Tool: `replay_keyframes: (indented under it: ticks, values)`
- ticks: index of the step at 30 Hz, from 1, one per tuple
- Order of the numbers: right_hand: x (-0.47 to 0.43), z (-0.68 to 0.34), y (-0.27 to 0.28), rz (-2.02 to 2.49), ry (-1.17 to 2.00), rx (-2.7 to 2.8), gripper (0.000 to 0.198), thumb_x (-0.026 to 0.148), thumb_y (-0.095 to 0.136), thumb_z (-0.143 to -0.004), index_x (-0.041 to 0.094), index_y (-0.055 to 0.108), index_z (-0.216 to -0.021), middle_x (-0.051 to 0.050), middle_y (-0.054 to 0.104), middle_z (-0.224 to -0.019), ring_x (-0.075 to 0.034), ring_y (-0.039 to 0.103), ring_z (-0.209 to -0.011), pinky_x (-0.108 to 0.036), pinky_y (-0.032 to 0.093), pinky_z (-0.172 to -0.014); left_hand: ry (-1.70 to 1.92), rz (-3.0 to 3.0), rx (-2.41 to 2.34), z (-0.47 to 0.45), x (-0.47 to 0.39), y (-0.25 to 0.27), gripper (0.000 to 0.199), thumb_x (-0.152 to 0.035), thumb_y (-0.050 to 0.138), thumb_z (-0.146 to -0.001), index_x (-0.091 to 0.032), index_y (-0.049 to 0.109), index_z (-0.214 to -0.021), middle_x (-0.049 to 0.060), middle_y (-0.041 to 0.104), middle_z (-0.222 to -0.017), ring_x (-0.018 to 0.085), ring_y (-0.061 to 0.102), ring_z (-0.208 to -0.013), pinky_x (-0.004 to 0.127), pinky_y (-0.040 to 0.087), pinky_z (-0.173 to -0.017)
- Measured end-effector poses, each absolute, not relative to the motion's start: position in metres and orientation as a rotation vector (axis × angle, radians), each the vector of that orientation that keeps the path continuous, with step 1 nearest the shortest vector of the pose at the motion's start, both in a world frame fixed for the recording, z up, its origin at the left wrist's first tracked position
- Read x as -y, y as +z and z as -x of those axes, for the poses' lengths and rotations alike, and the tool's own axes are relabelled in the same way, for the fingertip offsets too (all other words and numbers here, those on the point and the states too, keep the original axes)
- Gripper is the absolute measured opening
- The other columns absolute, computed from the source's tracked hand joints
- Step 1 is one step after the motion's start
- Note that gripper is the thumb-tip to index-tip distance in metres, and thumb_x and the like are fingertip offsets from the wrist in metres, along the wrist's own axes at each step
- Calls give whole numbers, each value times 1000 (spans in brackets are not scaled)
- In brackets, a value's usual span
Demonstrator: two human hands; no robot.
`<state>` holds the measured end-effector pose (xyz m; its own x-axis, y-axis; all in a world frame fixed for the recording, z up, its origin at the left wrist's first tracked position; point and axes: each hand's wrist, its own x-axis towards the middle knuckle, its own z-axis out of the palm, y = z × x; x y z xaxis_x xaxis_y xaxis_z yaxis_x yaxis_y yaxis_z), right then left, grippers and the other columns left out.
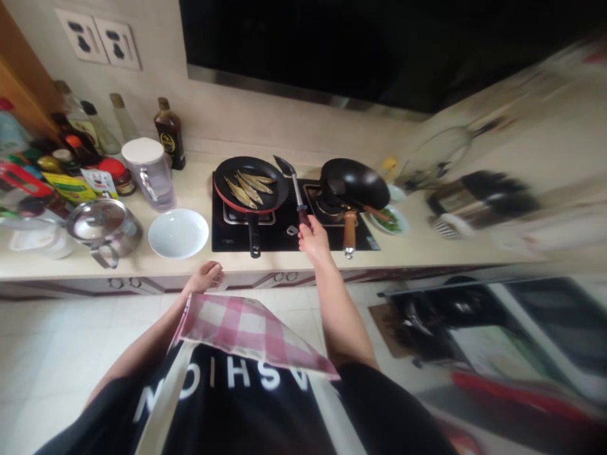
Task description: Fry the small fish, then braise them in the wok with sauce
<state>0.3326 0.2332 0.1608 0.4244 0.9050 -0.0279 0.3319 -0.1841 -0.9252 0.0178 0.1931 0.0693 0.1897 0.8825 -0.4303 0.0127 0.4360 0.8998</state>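
Observation:
My right hand point(313, 241) is closed around the dark handle of a spatula point(297, 189). Its blade points up and away, just right of a frying pan point(222, 194) with a red outside and dark inside. Several small fish point(249, 188) lie side by side in that pan on the left burner, and its black handle points toward me. Near the counter's front edge, my left hand point(207, 277) has its fingers curled, with nothing visible in them. Beyond it stands a white plate point(178, 234).
A dark wok point(353, 182) with a wooden handle sits on the right burner of the black stove point(284, 239). Farther right is a dish of greens point(389, 219). A steel pot point(105, 227), a water pitcher point(152, 174) and bottles point(169, 133) crowd the left. The range hood point(308, 50) overhangs.

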Motion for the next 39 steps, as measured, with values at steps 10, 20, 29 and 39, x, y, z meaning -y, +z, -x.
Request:
replay_keyframes:
  ticks: [10, 20, 29, 39]
  values:
    - [-232, -326, 155, 1313, 1174, 639, 22, 30, 63, -83, 23, 48, -97, 11, 45, -52, -2, 31, -35, -11, 18, -34, 732, -738, -912, -100, -209, 102, 40, -49, 69, -84, -16, 55, -102, 13, 70, -95, 24, 71, -75, 35, 55, -67]
    - [-230, -317, 146, 1277, 1264, 625, 27, 27, 60, -85, 23, 49, -109, 11, 47, -53, -3, 32, -34, -12, 17, -34, 805, -607, -829, -116, -208, 119, 24, -32, 67, -89, -14, 53, -94, 14, 72, -81, 20, 70, -65, 30, 54, -64]
    - [-273, -332, 146, 1307, 1174, 725, 23, 27, 59, -87, 23, 51, -109, 11, 42, -52, -3, 30, -34, -13, 18, -32, 850, -578, -862, -117, -204, 124, 21, -24, 70, -87, -13, 54, -91, 15, 73, -80, 19, 70, -65, 28, 53, -63]
    - [-247, -348, 141, 1296, 1281, 737, 40, 31, 63, -85, 23, 49, -121, 11, 46, -54, -3, 31, -35, -12, 17, -34, 858, -589, -881, -115, -202, 121, 27, -29, 74, -84, -13, 55, -95, 15, 74, -85, 18, 71, -66, 26, 52, -62]
